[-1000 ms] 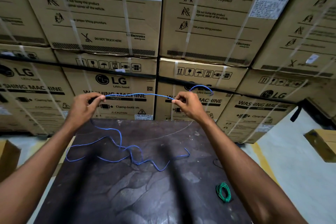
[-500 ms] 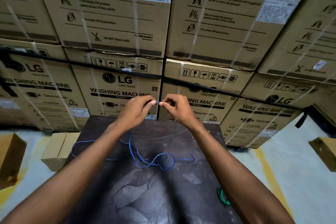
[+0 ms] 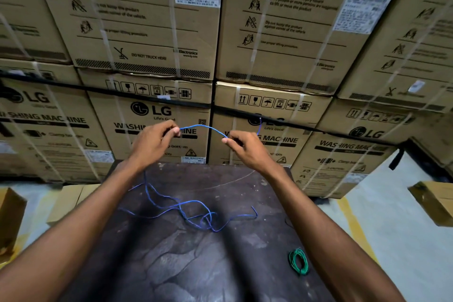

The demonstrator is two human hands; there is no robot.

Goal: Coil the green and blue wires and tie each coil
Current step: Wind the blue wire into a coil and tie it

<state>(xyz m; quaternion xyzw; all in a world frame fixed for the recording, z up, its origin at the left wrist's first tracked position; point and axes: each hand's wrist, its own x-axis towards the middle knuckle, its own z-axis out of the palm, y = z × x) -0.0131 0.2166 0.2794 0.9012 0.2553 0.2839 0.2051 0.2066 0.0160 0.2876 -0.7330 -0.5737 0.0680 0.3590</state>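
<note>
A thin blue wire (image 3: 196, 213) lies in loose tangled loops on the dark table (image 3: 171, 265). One stretch of it arcs in the air between my hands, above the table's far edge. My left hand (image 3: 152, 142) pinches that stretch at its left end. My right hand (image 3: 245, 147) pinches it at the right, and the wire's free end sticks up behind that hand. A green wire (image 3: 297, 261) lies as a small coil on the table near my right forearm, touched by neither hand.
Stacked cardboard washing-machine boxes (image 3: 152, 115) form a wall right behind the table. Smaller cardboard boxes sit on the floor at the left (image 3: 12, 216) and at the right (image 3: 436, 201). Pale floor with a yellow line (image 3: 353, 223) lies to the right.
My hands met fingertip to fingertip half a second ago and have now drawn apart, with a short arc of blue wire between them. The loose loops on the table have bunched closer.
</note>
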